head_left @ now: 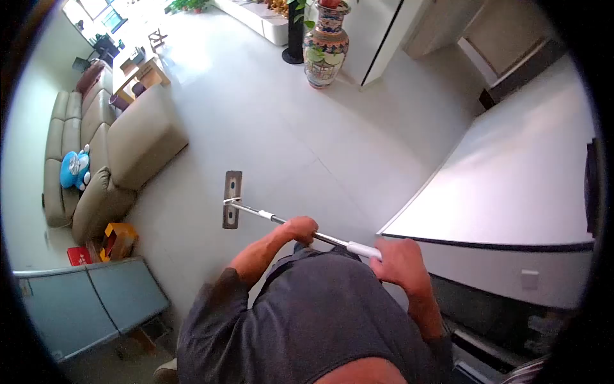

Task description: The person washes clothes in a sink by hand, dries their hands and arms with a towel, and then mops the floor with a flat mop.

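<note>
A flat mop with a rectangular grey-brown head [232,200] lies against the pale floor, left of centre. Its metal pole [330,239] runs from the head down to the right. My left hand [300,229] is wrapped round the middle of the pole. At the upper end, my right hand [398,261] grips the white handle [363,249]. Both forearms reach out from a dark grey shirt.
A brown sofa [144,134] with a blue plush toy [75,168] stands at the left, a low table [144,70] beyond it. Yellow box [119,242] and glass-topped cabinet [96,304] are lower left. A tall patterned vase [325,51] stands ahead; a white wall [505,173] is right.
</note>
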Motion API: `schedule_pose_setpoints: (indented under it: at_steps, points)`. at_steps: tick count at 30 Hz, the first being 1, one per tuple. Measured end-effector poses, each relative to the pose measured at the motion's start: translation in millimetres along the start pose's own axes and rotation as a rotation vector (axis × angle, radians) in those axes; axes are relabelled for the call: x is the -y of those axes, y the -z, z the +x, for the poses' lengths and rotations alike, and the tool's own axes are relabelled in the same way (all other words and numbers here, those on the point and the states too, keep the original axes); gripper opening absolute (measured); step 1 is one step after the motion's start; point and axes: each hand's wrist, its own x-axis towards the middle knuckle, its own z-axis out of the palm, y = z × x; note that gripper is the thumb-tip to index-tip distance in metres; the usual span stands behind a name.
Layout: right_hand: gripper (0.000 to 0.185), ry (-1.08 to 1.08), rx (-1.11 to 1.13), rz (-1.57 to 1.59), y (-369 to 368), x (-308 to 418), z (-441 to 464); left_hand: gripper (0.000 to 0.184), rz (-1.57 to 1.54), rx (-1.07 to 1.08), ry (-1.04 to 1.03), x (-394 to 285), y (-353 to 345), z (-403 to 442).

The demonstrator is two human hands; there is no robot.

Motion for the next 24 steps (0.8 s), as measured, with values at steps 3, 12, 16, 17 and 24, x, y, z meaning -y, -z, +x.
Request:
schedule_pose_setpoints:
  at_steps: [3,12,16,17,24]
  points:
    - [0.033,0.166,0.131,-0.002,21,-9,62,0.025,-0.07,-0.118,0.034,36,19,3]
    - [0.03,0.601,0.081,-0.036,110,-63,268,0.039,-0.444,-0.314,0.383,103,109,21]
    - [0.024,0.788,0.1,-0.04,191,-40,363,0.037,-0.501,-0.303,0.57,113,199,-13]
    - [0.024,0.808,0.098,-0.056,210,-30,387,0.039,-0.656,-0.471,0.535,119,209,-27]
    - [0.027,1.135,0.171,-0.261,331,50,541,0.056,-1.778,-1.784,1.446,230,162,-18]
